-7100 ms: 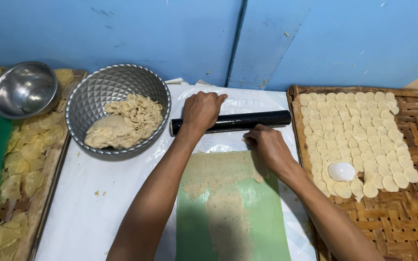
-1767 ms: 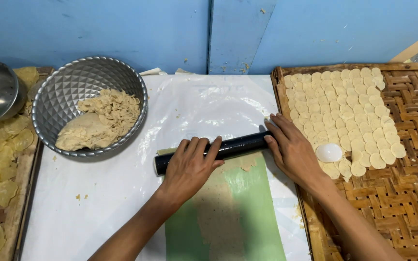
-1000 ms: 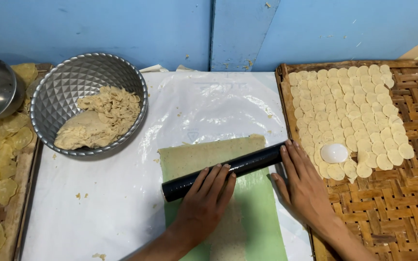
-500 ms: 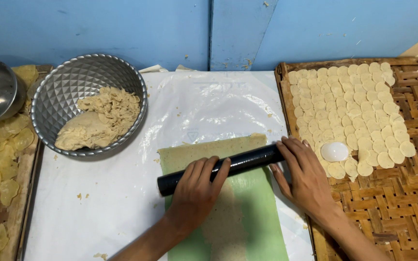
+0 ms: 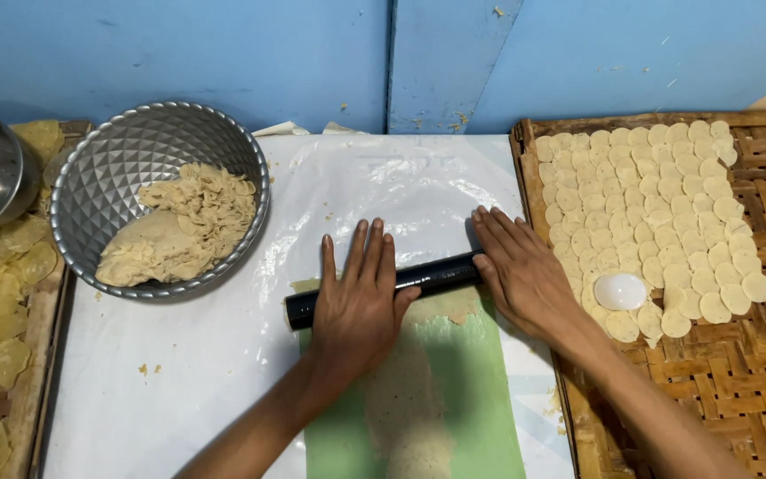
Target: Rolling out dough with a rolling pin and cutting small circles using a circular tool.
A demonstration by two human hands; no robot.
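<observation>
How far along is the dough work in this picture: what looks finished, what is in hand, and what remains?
Done: many pale cut dough rounds lie in rows on the woven bamboo tray. In hand: the left hand and right hand press flat on a black cylindrical rolling pin over thin dough on a green sheet. Left: a lump of beige dough sits in the dimpled metal bowl, unrolled.

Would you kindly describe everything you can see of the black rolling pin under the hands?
The rolling pin is a plain black cylinder, smooth and slightly glossy, with no handles. It lies slightly tilted, its left end lower, across the far edge of a thin sheet of beige dough on a green mat. The left hand presses flat on its left part, leaving the end showing; the right hand covers its right end, fingers spread. White plastic sheeting lies beneath.
</observation>
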